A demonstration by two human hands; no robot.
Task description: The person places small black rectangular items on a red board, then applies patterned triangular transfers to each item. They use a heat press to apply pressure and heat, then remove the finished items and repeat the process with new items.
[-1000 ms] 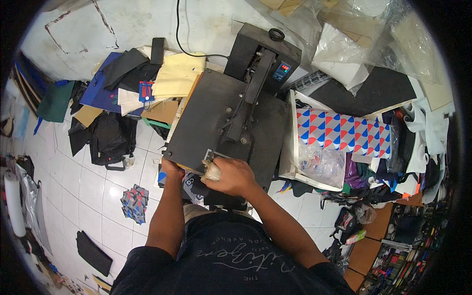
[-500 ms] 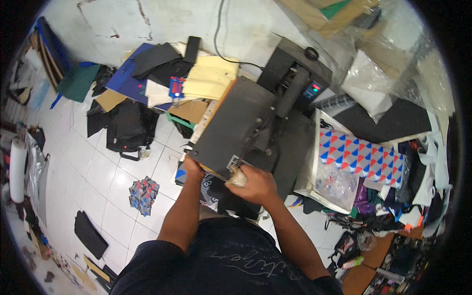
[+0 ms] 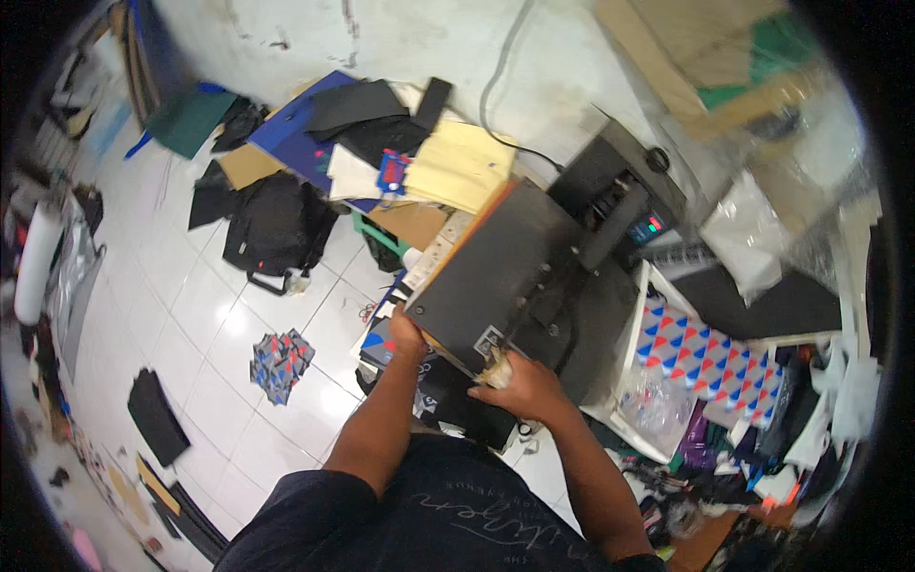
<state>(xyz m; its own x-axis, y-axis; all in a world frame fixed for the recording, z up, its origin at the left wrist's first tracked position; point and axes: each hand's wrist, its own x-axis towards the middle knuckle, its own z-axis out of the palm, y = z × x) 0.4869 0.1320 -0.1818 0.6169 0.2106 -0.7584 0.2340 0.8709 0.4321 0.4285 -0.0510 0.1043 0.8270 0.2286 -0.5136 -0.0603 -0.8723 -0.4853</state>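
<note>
A dark grey heat press [image 3: 481, 272] with a broad flat plate stands in front of me. My right hand [image 3: 529, 386] is closed around its wrapped, pale handle [image 3: 494, 370] at the plate's near edge. At the plate's near left corner is my left hand [image 3: 408, 332]; its fingers are mostly hidden by the edge, so their grip does not show. Behind the plate, the press's control box [image 3: 650, 226] has a small lit display. Below the left hand lie dark printed pieces [image 3: 379, 345], partly covered by my forearm.
Yellow sheets [image 3: 457, 164] and dark fabric pieces [image 3: 357, 105] lie beyond the press. On the tiled floor at left are a black bag [image 3: 276, 224] and a pile of patterned pieces [image 3: 282, 367]. At right, a white box [image 3: 624, 400] stands beside a roll of triangle-patterned material [image 3: 710, 362].
My view has shifted, so the press and both hands appear farther right and slightly lower. Both hands stay at the same parts of the press.
</note>
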